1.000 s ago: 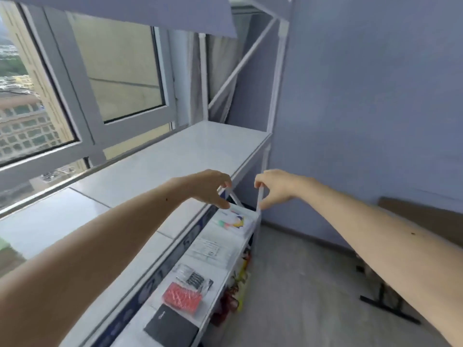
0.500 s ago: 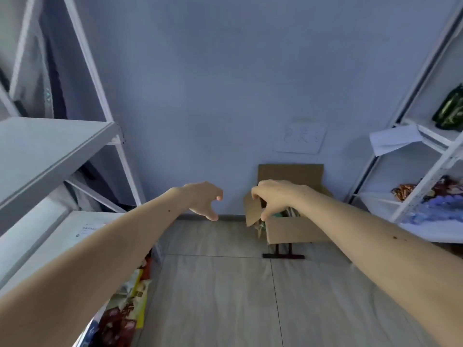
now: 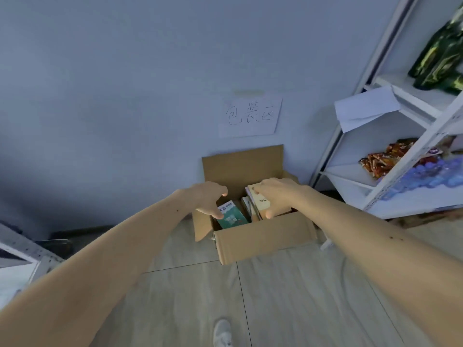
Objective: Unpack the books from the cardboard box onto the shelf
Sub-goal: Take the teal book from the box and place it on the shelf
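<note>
Since half a second ago both hands have come forward over the cardboard box (image 3: 263, 234), which now sits close ahead on the floor against the far wall, flaps up. On the left, the left hand (image 3: 209, 199) hovers above the green book (image 3: 231, 216), fingers spread and curled, thumb just touching its cover but not yet closed on it. Between the two covers, at least one more book (image 3: 246, 205) stands on edge, so I count three books visible, though deeper ones may be hidden. On the right, the right hand (image 3: 274, 196) lies over the tan book (image 3: 260, 200), fingers curled across its far edge and thumb at its near edge, seemingly gripping it. Lifting two tilted books at once risks one slipping back, or snagging the box's near wall. Further right stands one white shelf unit (image 3: 411, 176), well apart.
</note>
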The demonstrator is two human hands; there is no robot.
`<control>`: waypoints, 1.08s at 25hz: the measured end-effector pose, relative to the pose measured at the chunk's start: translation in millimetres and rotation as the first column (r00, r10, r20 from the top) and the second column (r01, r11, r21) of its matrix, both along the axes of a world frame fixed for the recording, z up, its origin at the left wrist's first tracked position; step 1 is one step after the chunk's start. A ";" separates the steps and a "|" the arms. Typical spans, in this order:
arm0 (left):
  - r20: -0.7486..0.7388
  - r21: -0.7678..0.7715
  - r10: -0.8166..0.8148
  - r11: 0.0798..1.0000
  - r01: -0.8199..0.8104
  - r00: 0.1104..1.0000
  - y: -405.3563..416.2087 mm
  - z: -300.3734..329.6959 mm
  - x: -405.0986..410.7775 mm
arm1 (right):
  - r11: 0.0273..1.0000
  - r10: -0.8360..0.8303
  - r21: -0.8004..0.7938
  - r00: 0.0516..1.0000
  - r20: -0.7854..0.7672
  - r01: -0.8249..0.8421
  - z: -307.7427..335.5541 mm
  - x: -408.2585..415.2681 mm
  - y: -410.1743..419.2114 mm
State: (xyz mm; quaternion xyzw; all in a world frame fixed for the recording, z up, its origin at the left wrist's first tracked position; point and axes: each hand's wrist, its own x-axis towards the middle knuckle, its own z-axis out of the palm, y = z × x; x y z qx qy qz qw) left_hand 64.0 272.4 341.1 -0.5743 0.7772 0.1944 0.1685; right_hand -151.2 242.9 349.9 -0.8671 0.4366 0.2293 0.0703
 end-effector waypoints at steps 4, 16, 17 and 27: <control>-0.018 0.056 0.002 0.998 -0.001 1.000 -111.9 -40.0 -23.3 | 0.998 -0.030 0.048 0.999 -0.024 0.031 -41.4 -32.5 -107.7; -0.082 0.302 0.441 0.866 -0.400 0.894 -280.1 -256.0 -38.0 | 0.943 0.129 0.317 0.989 -0.074 -0.100 -239.5 -29.5 -356.2; -0.081 0.323 0.475 0.844 -0.428 0.876 -282.2 -277.3 -33.0 | 0.936 0.148 0.331 0.987 -0.065 -0.119 -259.1 -18.3 -366.0; 0.018 0.541 0.673 0.615 -0.573 0.739 -271.5 -490.7 0.1 | 0.900 0.100 0.427 0.995 -0.010 -0.086 -502.2 85.8 -403.1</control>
